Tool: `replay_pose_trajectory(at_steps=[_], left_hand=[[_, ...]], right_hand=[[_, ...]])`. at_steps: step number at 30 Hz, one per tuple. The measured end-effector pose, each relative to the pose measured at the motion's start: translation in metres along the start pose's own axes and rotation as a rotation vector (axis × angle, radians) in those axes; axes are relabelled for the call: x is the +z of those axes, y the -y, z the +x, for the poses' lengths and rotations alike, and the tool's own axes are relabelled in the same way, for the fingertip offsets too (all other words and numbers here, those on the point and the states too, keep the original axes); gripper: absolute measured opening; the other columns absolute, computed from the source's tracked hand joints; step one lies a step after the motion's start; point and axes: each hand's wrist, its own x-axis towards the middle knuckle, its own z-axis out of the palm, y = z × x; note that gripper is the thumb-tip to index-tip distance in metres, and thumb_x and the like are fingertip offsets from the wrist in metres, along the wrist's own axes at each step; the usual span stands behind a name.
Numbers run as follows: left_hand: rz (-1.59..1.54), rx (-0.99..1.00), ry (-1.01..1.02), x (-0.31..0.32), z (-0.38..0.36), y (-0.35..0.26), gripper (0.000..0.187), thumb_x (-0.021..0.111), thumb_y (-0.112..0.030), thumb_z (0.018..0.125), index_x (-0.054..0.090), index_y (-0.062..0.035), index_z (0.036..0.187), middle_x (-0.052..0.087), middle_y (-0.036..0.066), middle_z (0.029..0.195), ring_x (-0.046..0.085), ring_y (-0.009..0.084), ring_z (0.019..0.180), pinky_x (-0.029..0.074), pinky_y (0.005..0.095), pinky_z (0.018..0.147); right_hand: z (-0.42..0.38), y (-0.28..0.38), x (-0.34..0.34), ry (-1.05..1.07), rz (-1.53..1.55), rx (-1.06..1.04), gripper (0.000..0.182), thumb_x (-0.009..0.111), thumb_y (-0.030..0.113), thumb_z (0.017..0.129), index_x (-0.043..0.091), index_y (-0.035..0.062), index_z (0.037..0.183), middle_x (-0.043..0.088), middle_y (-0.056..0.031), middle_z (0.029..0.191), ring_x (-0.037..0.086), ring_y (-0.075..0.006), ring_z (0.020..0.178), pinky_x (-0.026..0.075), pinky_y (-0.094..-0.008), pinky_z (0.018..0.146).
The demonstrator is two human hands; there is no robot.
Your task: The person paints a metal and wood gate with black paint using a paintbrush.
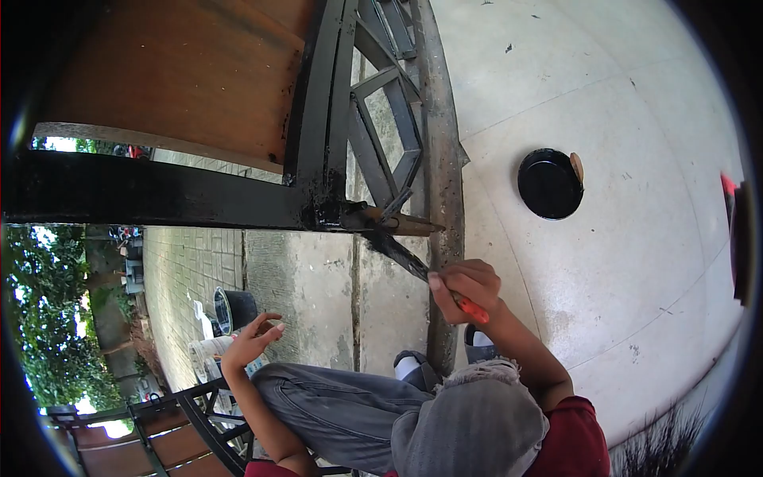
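My right hand is closed around a paintbrush with a red handle end. The brush's dark bristles touch the end of a black metal frame, beside a rusty rod that sticks out from its corner. Wet-looking black paint coats the frame near this corner. Away from the frame, my left hand hangs over the area beside my knee, its fingers loosely bent and apart, holding nothing.
A round container of black paint, with a brown piece at its rim, stands on the pale floor. Brown panels fill the frame. A dark bucket and a whitish bucket stand at the left. A grey rail edge runs beside metal latticework.
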Motion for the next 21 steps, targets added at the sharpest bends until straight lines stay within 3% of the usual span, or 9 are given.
replay_pose_trajectory(at_steps=[2,4,7,14,16,17,19,20,21], left_hand=[[-0.01,-0.037,-0.029,0.001,-0.004,-0.014,0.041,0.065,-0.03,0.097,0.057,-0.0042,0.128,0.067,0.007,0.094,0.064,0.0139,0.092,0.049,0.0277,0.084],[-0.01,-0.014,-0.014,0.002,0.0,-0.006,0.04,0.066,-0.03,0.097,0.057,-0.0045,0.127,0.067,0.006,0.094,0.063,0.0137,0.092,0.048,0.0278,0.084],[0.016,-0.001,-0.004,0.0,0.003,-0.001,0.04,0.066,-0.03,0.097,0.057,-0.005,0.127,0.067,0.006,0.095,0.063,0.0136,0.091,0.048,0.0281,0.084],[0.008,0.008,-0.017,0.0,-0.002,-0.006,0.042,0.067,-0.034,0.096,0.058,-0.0055,0.127,0.064,0.004,0.092,0.059,0.0115,0.086,0.047,0.0272,0.081],[0.032,0.006,-0.037,0.0,-0.002,-0.002,0.043,0.067,-0.034,0.096,0.058,-0.0053,0.126,0.063,0.003,0.09,0.055,0.0104,0.082,0.046,0.0265,0.079],[0.018,0.005,-0.043,0.0,-0.003,-0.002,0.043,0.067,-0.034,0.096,0.058,-0.0053,0.126,0.063,0.003,0.09,0.055,0.0104,0.082,0.046,0.0265,0.079],[-0.01,0.038,-0.035,0.001,-0.005,-0.004,0.043,0.067,-0.035,0.096,0.058,-0.0046,0.126,0.063,0.003,0.09,0.055,0.0102,0.082,0.046,0.0263,0.079],[0.01,0.02,-0.014,0.0,-0.006,-0.006,0.045,0.067,-0.036,0.096,0.058,-0.0041,0.126,0.064,0.004,0.09,0.056,0.0109,0.082,0.047,0.027,0.079],[0.005,0.023,-0.012,-0.001,-0.007,-0.008,0.045,0.067,-0.036,0.096,0.058,-0.0041,0.126,0.064,0.004,0.09,0.056,0.0109,0.082,0.047,0.027,0.079]], right_hand=[[0.004,0.003,-0.001,0.021,0.014,-0.012,0.021,0.071,-0.008,0.072,0.055,0.0042,0.066,0.059,-0.0079,0.059,0.058,-0.0201,0.047,0.041,-0.0292,0.041],[0.012,0.006,0.0,-0.026,0.045,-0.157,0.025,0.07,-0.009,0.071,0.051,0.005,0.063,0.056,-0.0066,0.057,0.057,-0.0191,0.046,0.041,-0.0288,0.04],[0.001,-0.007,-0.005,0.142,-0.105,-0.069,0.025,0.07,-0.009,0.071,0.05,0.0049,0.064,0.055,-0.006,0.057,0.054,-0.0181,0.043,0.042,-0.0289,0.04],[0.029,0.01,-0.02,0.109,-0.047,-0.126,0.022,0.07,-0.009,0.072,0.053,0.0038,0.066,0.055,-0.0057,0.055,0.054,-0.0183,0.042,0.045,-0.0286,0.043],[0.035,0.012,-0.029,-0.013,-0.372,0.003,0.023,0.07,-0.009,0.072,0.053,0.0051,0.064,0.055,-0.0057,0.055,0.054,-0.0187,0.043,0.045,-0.0286,0.045],[0.039,0.016,-0.026,-0.002,-0.366,-0.006,0.023,0.07,-0.009,0.072,0.053,0.0051,0.064,0.055,-0.0057,0.055,0.054,-0.0187,0.043,0.045,-0.0286,0.045],[0.047,0.027,-0.017,-0.176,-0.197,-0.045,0.023,0.07,-0.009,0.073,0.055,0.0061,0.065,0.055,-0.0061,0.055,0.055,-0.0183,0.043,0.045,-0.0284,0.046],[0.052,0.033,-0.016,0.034,-0.18,-0.014,0.022,0.07,-0.008,0.074,0.055,0.0062,0.065,0.056,-0.0061,0.054,0.056,-0.0188,0.044,0.044,-0.0275,0.046],[0.052,0.03,-0.016,0.039,-0.183,-0.017,0.022,0.07,-0.008,0.074,0.055,0.0062,0.065,0.056,-0.0061,0.054,0.056,-0.0188,0.044,0.044,-0.0275,0.046]])
